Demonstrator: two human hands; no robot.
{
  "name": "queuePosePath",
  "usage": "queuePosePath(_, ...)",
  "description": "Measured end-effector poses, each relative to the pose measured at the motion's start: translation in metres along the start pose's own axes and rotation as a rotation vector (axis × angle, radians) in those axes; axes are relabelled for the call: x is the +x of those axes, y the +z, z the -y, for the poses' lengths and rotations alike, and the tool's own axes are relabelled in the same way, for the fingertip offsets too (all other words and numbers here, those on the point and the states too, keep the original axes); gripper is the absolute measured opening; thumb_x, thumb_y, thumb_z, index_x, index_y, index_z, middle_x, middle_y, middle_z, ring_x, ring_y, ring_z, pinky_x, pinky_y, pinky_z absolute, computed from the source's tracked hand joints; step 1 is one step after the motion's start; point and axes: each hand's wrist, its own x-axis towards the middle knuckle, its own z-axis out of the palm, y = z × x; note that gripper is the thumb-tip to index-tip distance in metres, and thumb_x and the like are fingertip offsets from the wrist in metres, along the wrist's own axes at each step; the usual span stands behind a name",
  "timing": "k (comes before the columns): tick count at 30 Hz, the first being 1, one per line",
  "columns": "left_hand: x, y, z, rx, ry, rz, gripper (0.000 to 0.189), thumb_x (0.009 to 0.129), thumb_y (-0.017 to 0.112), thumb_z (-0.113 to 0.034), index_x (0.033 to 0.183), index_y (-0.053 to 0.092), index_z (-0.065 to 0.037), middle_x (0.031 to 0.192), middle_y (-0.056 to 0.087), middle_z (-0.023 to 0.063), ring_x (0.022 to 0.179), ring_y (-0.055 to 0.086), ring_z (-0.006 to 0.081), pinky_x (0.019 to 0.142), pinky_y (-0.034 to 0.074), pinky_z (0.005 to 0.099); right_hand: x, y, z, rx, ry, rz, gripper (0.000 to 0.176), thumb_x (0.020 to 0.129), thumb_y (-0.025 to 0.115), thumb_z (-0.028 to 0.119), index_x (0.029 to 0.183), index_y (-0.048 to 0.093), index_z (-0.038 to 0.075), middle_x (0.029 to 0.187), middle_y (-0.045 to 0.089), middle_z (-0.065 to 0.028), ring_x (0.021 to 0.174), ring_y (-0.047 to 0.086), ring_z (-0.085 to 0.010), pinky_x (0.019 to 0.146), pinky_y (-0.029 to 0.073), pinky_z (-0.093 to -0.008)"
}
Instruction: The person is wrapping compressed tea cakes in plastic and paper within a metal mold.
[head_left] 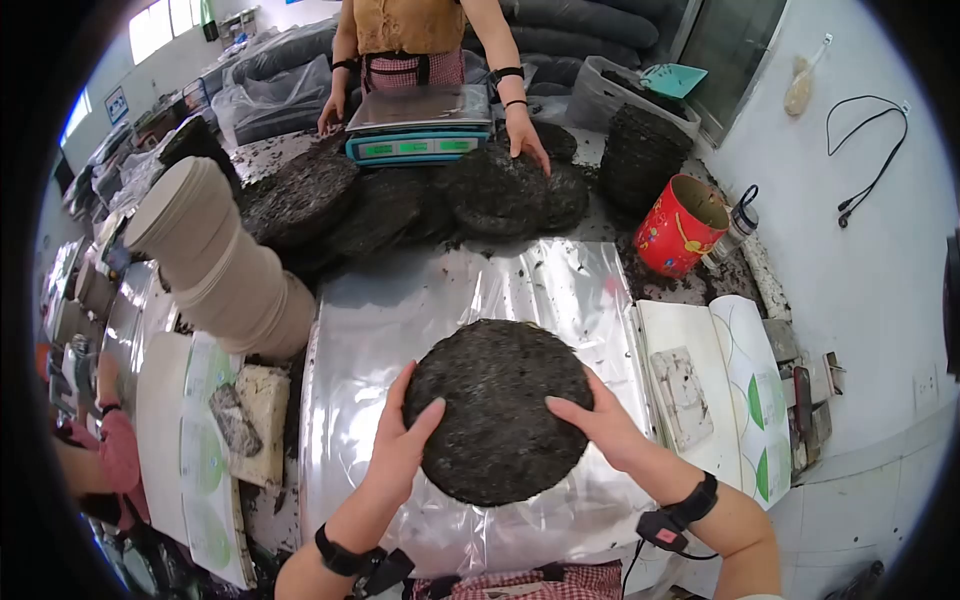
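Observation:
Between my two hands is a round, dark pressed cake (500, 410) that looks like dried seaweed, rough on its surface. My left hand (405, 435) grips its left edge, with the thumb over the top face. On the opposite edge, my right hand (600, 420) has its thumb on top too. The fingers of both hands are partly hidden by the cake. Below lies a shiny clear plastic sheet (350, 480). More dark cakes (300, 190) are piled along the far side.
Across the table a person's hand (525, 140) rests on a cake beside a blue scale (418, 147). A tall stack of beige discs (215, 265) leans at left. A red bucket (680, 225) stands at right. Blocks (680, 395) weigh down printed bags (755, 400) on both sides.

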Motion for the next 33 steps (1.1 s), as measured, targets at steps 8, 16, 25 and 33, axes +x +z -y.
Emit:
queuePosePath(8, -0.038, -0.007, 0.040, 0.171, -0.021, -0.323, 0.072, 0.099, 0.058, -0.028, 0.153, 0.020, 0.001, 0.151, 0.033, 0.0196, 0.139, 0.036, 0.0284, 0.115, 0.028, 0.0368, -0.007, 0.021, -0.001, 0.135, -0.106, -0.102, 0.060, 0.086, 0.074, 0.016, 0.137, 0.045, 0.001, 0.120, 0.061, -0.0131, 0.108, 0.059, -0.0203, 0.094, 0.048, -0.0334)
queuePosePath(16, -0.005, 0.052, 0.040, 1.559, 0.503, 0.384, 0.087, 0.088, 0.058, -0.058, 0.158, 0.021, -0.021, 0.162, 0.010, 0.0228, 0.149, 0.008, 0.0438, 0.112, 0.006, 0.0703, 0.006, -0.082, -0.018, 0.688, -0.050, -0.294, 0.047, 0.096, 0.062, 0.020, 0.136, 0.048, 0.000, 0.130, 0.060, -0.0134, 0.116, 0.060, -0.0262, 0.101, 0.048, -0.0399)
queuePosePath(25, 0.027, 0.028, 0.075, 1.012, 0.346, 0.766, 0.058, 0.090, 0.058, -0.028, 0.144, 0.046, -0.011, 0.158, 0.025, 0.0238, 0.144, 0.028, 0.0412, 0.113, 0.027, 0.0562, -0.005, -0.064, 0.002, 0.471, 0.039, -0.259, 0.050, 0.093, 0.067, 0.020, 0.135, 0.048, 0.000, 0.126, 0.061, -0.0117, 0.112, 0.061, -0.0214, 0.096, 0.050, -0.0356)
queuePosePath(33, 0.003, -0.002, 0.027, 0.419, 0.072, -0.032, 0.055, 0.100, 0.054, -0.032, 0.147, 0.042, -0.007, 0.154, 0.037, 0.0170, 0.143, 0.035, 0.0294, 0.117, 0.027, 0.0439, -0.014, 0.024, -0.036, -0.420, -0.320, -0.172, 0.070, 0.083, 0.078, 0.027, 0.140, 0.044, 0.005, 0.135, 0.049, -0.0134, 0.127, 0.048, -0.0257, 0.107, 0.038, -0.0400)
